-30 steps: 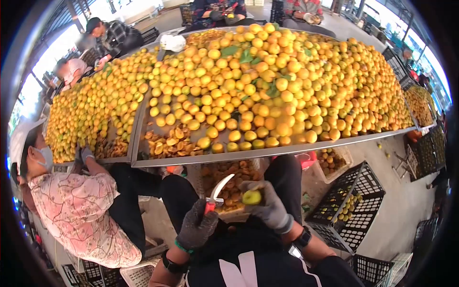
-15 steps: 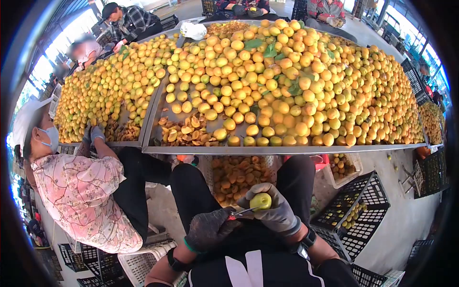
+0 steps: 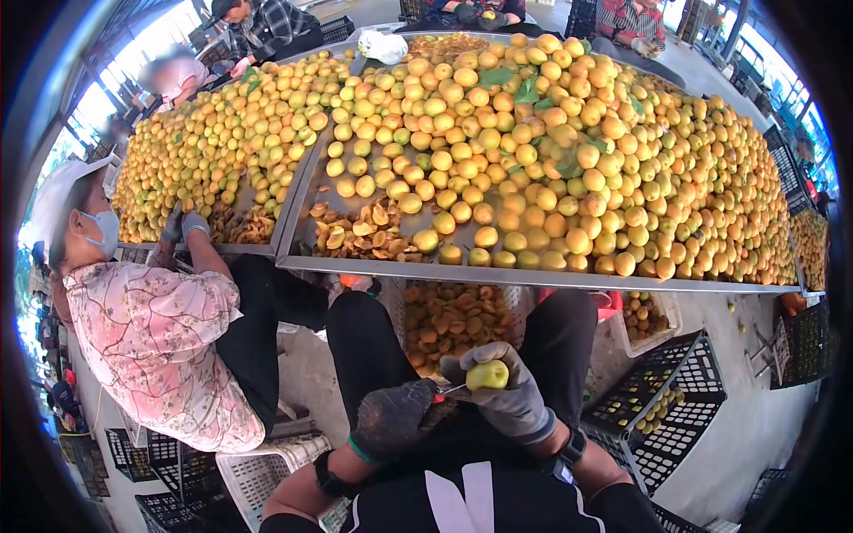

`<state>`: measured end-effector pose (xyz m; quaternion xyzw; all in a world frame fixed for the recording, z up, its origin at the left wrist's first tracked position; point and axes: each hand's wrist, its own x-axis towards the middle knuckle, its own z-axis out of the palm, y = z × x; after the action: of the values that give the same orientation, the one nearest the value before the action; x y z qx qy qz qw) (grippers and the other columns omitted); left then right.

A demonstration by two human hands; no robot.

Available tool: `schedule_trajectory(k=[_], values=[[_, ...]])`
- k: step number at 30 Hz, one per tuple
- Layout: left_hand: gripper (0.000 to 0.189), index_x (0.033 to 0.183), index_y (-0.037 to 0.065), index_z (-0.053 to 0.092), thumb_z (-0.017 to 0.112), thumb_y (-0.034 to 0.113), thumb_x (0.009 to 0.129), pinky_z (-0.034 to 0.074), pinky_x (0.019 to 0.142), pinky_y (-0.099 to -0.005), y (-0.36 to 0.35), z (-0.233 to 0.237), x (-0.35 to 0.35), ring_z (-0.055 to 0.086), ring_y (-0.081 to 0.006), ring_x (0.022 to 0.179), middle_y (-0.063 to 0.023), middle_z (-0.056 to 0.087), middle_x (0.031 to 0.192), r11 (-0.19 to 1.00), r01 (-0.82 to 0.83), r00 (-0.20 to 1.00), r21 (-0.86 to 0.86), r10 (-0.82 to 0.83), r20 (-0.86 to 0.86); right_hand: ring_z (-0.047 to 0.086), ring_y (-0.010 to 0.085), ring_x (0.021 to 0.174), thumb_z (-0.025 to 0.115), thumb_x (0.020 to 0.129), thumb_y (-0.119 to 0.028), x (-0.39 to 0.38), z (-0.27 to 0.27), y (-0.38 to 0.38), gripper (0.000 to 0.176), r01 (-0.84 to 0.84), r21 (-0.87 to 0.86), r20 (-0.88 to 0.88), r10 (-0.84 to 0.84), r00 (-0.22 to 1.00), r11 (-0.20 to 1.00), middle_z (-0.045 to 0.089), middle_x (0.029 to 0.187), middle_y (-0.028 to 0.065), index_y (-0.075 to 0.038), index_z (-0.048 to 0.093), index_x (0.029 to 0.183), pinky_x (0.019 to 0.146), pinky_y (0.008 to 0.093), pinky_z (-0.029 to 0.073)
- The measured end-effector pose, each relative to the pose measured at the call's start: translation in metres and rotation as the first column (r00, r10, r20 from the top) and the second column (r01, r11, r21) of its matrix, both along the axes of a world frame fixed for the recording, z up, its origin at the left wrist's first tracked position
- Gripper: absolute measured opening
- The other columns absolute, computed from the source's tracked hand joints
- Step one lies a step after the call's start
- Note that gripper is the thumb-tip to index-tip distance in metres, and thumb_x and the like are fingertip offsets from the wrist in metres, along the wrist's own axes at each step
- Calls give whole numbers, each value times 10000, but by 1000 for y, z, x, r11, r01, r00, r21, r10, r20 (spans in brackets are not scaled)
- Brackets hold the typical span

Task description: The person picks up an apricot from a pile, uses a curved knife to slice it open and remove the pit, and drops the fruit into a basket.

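My gloved right hand [image 3: 515,404] grips a yellow-green apricot [image 3: 487,375] over my lap, its fingers wrapped round the fruit's far side and underside. In a darker glove, my left hand [image 3: 391,419] is closed on a small knife [image 3: 439,397] with a red handle. The short metal blade meets the left side of the apricot. Just beyond both hands, between my knees, a light plastic crate [image 3: 519,311] contains halved apricots [image 3: 458,320].
A metal-edged table [image 3: 533,277] carries a large heap of whole apricots [image 3: 569,160] and a pile of cut pieces [image 3: 369,233]. Black crates [image 3: 680,409] stand at my right. A co-worker [image 3: 155,346] sits close on my left; other people work across the table.
The view has shifted slightly, so the table sits a little further right. The knife blade still meets the apricot, and the green fruit has turned slightly in my right hand.
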<state>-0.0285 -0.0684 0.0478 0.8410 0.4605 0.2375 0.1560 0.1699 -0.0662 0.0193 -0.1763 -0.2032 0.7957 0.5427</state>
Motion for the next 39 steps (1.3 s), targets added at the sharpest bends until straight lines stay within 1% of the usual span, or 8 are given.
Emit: schedule_trajectory(k=[9, 15, 16, 20, 25, 28, 30, 39], values=[[330, 900, 79, 595, 683, 388, 823, 479, 501, -406, 1, -7, 0, 635, -300, 608, -117, 614, 685, 994, 16, 994, -110, -28, -106, 493, 295, 1261, 697, 798, 58, -1, 4, -2, 431, 6, 53, 66, -10, 998, 999, 584, 1187, 70, -109, 515, 1151, 1074, 417, 362], [388, 1017, 49, 574, 654, 390, 849, 504, 578, -437, 11, -33, 6, 656, -333, 706, -151, 644, 784, 992, 63, 997, -107, -68, -37, 504, 298, 1247, 693, 814, 14, 3, -35, 9, 427, 93, 72, 310, -111, 944, 993, 559, 1260, 168, -87, 489, 1176, 949, 385, 505], [414, 1059, 30, 562, 647, 382, 857, 508, 622, -446, 12, -30, 10, 655, -351, 753, -176, 648, 829, 954, 64, 998, -292, -65, 5, 504, 298, 1247, 693, 814, 14, 6, -34, 8, 427, 95, 74, 312, -113, 943, 993, 559, 1260, 168, -87, 489, 1176, 949, 385, 505], [461, 1146, -21, 530, 614, 349, 885, 504, 753, -464, 16, -20, 23, 630, -406, 891, -249, 642, 939, 768, 114, 993, -631, -62, 104, 535, 288, 1206, 716, 842, -199, 15, -32, 7, 429, 13, -22, 205, -9, 979, 1000, 566, 1259, 184, -107, 495, 1198, 932, 379, 499], [515, 1199, -40, 507, 606, 360, 889, 496, 774, -481, 10, -43, 26, 618, -431, 919, -280, 627, 941, 809, 128, 989, -574, -61, 135, 577, 237, 1115, 705, 848, -374, -4, -28, 4, 487, 24, -57, -56, -27, 998, 998, 590, 1232, 178, -132, 500, 1218, 902, 342, 481], [522, 1218, -49, 499, 594, 350, 895, 498, 774, -482, 11, -34, 22, 621, -428, 922, -287, 627, 952, 837, 82, 991, -541, -9, 136, 589, 194, 1058, 699, 862, -343, -1, -31, 1, 487, 70, -39, 134, -64, 989, 997, 608, 1206, 154, -105, 494, 1234, 893, 308, 476], [515, 1229, -43, 497, 589, 342, 899, 500, 776, -482, 16, -29, 22, 622, -425, 927, -288, 627, 964, 855, 45, 994, -517, 11, 105, 589, 177, 1054, 682, 882, -329, 3, -35, 2, 482, 96, 161, 560, -171, 811, 982, 602, 1217, 133, -70, 485, 1238, 900, 292, 475], [455, 1203, 11, 510, 575, 348, 905, 502, 793, -471, 10, -55, 23, 618, -421, 945, -255, 635, 997, 767, 176, 973, -617, -43, 225, 564, 136, 1019, 647, 903, -386, -2, -37, -5, 543, 12, -44, 189, -4, 982, 999, 574, 1193, 73, -53, 480, 1297, 891, 278, 471]])
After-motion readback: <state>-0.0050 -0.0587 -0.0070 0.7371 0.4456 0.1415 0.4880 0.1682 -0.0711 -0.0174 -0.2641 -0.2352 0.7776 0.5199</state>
